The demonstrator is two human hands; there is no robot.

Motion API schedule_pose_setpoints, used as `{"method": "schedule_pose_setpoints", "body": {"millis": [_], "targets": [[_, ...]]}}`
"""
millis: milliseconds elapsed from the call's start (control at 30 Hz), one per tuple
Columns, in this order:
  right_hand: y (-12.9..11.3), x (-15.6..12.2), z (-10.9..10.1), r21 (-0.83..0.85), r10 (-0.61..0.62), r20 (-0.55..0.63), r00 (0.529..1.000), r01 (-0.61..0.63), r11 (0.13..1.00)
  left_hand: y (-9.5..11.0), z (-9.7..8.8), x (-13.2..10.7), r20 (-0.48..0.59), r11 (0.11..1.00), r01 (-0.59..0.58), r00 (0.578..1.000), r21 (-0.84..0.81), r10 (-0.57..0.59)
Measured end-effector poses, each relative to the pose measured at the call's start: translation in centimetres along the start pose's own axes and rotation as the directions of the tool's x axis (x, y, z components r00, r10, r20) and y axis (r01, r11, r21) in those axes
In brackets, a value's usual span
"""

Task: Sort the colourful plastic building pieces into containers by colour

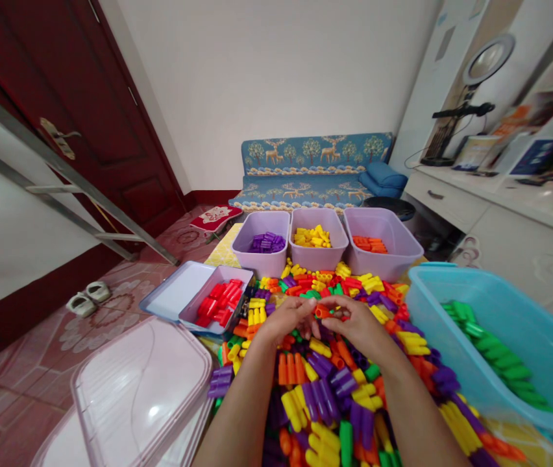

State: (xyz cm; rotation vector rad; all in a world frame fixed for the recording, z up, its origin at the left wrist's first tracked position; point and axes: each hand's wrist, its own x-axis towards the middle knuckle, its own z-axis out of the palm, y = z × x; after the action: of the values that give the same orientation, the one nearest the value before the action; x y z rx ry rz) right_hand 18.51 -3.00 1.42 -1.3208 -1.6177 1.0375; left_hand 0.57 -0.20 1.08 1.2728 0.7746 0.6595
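Orange piece (322, 312) pinched in right grip (353, 319), left grip (294, 318) parted — loose pieces (320, 400), tubs (316, 258) around.

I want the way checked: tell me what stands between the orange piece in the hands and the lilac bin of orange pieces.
Between the orange piece and the lilac bin lie loose mixed-colour pieces, heaped low; the bin's near wall rises just beyond them. No taller object shows there.

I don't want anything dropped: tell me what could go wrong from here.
The hollow orange piece between the left hand and right hand might slip into the multicoloured heap below. The left forearm could nudge the stacked plastic lids beside it, perhaps sliding them toward the tiled floor.
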Motion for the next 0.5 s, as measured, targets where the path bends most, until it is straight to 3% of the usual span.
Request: {"method": "schedule_pose_setpoints", "body": {"millis": [167, 367, 433, 500], "targets": [[-0.2, -0.2, -0.2, -0.038, 0.001, 0.058, 0.998, 0.001, 0.999, -0.2, 0.1, 0.6, -0.148, 0.997, -0.007, 0.989, 0.081, 0.019], [0.1, -0.9, -2.5, -0.086, 0.082, 0.181, 0.980, -0.068, 0.994, -0.9, -0.5, 1.3, -0.370, 0.996, -0.052, 0.926, 0.069, 0.074], [0.1, -0.9, -3.3, -0.007, 0.104, 0.069, 0.992, -0.103, 0.995, -1.1, -0.8, 1.5, -0.409, 0.995, -0.079, 0.907, 0.068, 0.100], [-0.3, -0.7, -3.8, 0.219, 0.064, -0.223, 0.973, -0.014, 0.976, -1.2, -0.9, 1.7, -0.438, 0.991, -0.111, 0.889, 0.081, 0.135]]}}
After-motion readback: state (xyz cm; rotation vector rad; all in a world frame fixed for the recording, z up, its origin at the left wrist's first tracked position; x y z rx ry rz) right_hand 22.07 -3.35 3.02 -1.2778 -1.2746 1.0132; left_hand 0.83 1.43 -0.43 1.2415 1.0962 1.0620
